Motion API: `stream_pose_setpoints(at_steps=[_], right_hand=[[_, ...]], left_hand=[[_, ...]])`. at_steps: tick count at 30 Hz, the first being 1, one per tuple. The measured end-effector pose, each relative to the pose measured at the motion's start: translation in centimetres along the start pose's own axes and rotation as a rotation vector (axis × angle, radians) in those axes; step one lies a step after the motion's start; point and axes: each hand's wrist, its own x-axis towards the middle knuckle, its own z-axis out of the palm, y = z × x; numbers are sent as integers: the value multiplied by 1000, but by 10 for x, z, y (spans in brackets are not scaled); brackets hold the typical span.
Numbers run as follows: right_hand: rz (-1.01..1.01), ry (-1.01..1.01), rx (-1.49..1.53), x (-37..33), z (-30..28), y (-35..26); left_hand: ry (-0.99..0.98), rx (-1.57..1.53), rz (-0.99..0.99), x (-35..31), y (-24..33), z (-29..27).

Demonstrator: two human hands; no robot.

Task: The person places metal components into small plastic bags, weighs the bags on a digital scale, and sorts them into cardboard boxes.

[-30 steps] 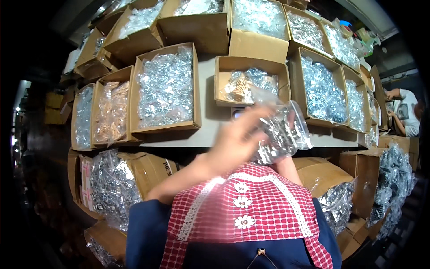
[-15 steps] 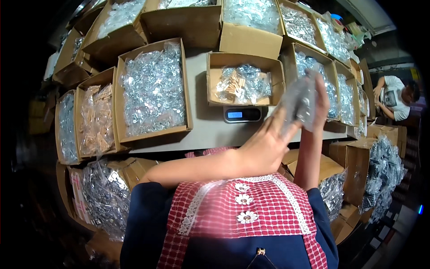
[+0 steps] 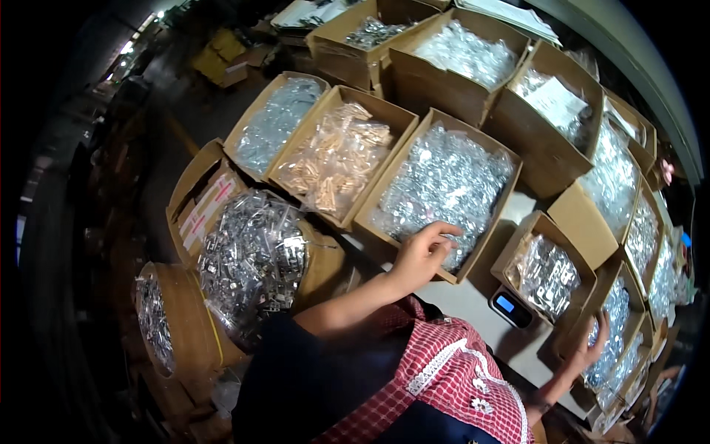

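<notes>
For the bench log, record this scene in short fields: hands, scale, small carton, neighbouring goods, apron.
Left hand: fingers curled, over silvery bags; hold unclear
Right hand: beside bluish bags; hold unclear
Scale: display lit
Small carton: apparently on the scale, holding bagged shiny parts
Left of the silvery bags: bagged tan pieces
Apron: red-and-white checked

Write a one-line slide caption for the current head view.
Left hand over a cardboard box of bagged silvery parts, right hand at bluish bagged parts, a lit display between them.
</notes>
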Motion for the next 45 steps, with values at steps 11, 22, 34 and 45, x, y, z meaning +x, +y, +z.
stream_pose_setpoints(at_steps=[11, 22, 34, 45], right_hand=[[-107, 233, -739, -11, -35, 136], [-36, 475, -771, -26, -20, 126], [-60, 447, -320, -26, -28, 101], [460, -29, 231, -31, 10, 30]], left_hand=[[29, 157, 58, -29, 1, 9], [468, 1494, -291, -7, -1, -151], [277, 1390, 81, 96, -53, -211], [425, 900, 389, 75, 10, -127]])
